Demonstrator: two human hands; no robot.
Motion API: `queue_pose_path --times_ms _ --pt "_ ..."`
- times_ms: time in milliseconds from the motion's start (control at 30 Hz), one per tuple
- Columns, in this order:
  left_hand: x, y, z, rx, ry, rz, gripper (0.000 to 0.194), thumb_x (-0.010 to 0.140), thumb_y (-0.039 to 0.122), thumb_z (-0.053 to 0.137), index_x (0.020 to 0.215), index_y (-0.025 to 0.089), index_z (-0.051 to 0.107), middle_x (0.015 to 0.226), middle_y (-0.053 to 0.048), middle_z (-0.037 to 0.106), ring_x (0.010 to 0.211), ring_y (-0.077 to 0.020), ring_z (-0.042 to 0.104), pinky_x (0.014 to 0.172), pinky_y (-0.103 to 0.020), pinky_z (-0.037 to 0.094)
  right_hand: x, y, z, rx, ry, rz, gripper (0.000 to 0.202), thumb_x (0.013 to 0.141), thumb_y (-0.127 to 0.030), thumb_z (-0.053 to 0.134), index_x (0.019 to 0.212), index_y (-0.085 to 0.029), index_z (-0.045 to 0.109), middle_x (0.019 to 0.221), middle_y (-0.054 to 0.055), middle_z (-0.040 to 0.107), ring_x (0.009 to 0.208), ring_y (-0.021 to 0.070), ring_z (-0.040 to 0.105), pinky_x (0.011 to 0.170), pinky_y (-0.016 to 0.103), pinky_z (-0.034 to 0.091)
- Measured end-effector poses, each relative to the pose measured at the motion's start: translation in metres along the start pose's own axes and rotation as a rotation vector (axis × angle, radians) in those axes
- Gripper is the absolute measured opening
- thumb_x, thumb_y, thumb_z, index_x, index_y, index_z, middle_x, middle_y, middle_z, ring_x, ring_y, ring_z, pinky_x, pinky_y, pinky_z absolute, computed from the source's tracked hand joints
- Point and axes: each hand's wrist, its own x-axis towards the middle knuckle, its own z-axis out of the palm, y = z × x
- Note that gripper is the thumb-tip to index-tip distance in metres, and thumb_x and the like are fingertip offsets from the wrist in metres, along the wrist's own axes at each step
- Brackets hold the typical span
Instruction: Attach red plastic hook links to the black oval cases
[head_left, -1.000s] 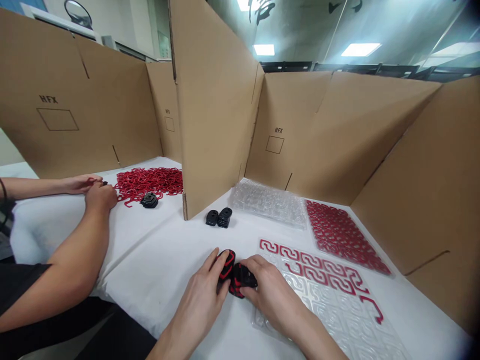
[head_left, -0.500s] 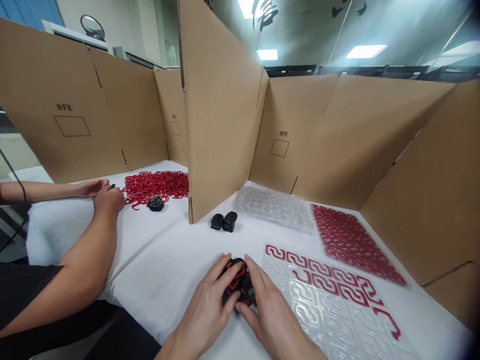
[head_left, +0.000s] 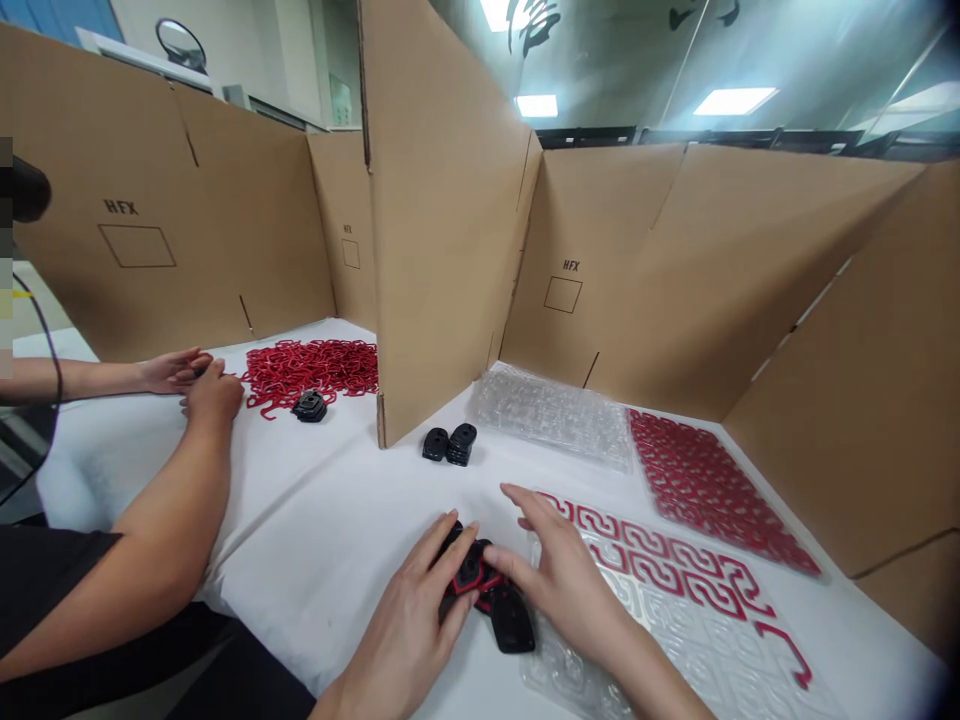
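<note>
Black parts with red edging point(head_left: 471, 568) lie in a small cluster at the bottom centre, partly hidden by my fingers. My left hand point(head_left: 409, 615) is closed round the left side of this cluster. On its right side, my right hand point(head_left: 566, 575) has its fingers apart, with the thumb at the parts' upper edge and the forefinger raised over the clear tray. One black piece point(head_left: 512, 620) sticks out below my right thumb. A clear moulded tray point(head_left: 652, 640) with red S-shaped pieces point(head_left: 652, 570) in its upper rows lies to the right.
Two small stacks of black parts point(head_left: 448, 445) stand by the cardboard divider point(head_left: 442, 220). Behind are empty-looking clear trays point(head_left: 551, 415) and a tray full of red pieces point(head_left: 720, 490). At left, another person's hands point(head_left: 199, 380) work near a red heap point(head_left: 315, 370) and black parts point(head_left: 309, 406).
My right hand has lifted and opened away from the cluster towards the right. The black parts are now more spread, with one piece showing lower right. The other person's hands have shifted slightly.
</note>
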Motion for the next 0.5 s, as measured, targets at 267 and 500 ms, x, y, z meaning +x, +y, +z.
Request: queue_pose_path --times_ms 267,500 --pt "0.002 0.002 0.001 0.019 0.053 -0.048 0.045 0.083 0.026 0.059 0.128 0.023 0.058 0.132 -0.011 0.06 0.122 -0.0275 0.057 0.103 -0.043 0.049 0.118 0.01 0.028 -0.125 -0.024 -0.029 0.088 0.073 -0.026 0.073 0.148 -0.017 0.029 0.138 0.016 0.045 0.127 0.0267 0.046 0.106 0.039 0.036" --pt "0.007 -0.002 0.002 -0.022 -0.023 -0.073 0.05 0.081 0.026 0.061 0.131 0.024 0.056 0.14 -0.012 0.052 0.126 -0.0294 0.052 0.104 -0.046 0.047 0.149 0.017 0.046 -0.155 -0.134 -0.096 0.066 0.076 -0.016 0.067 0.138 -0.018 0.044 0.115 0.011 0.061 0.106 0.0232 0.058 0.093 0.033 0.042"
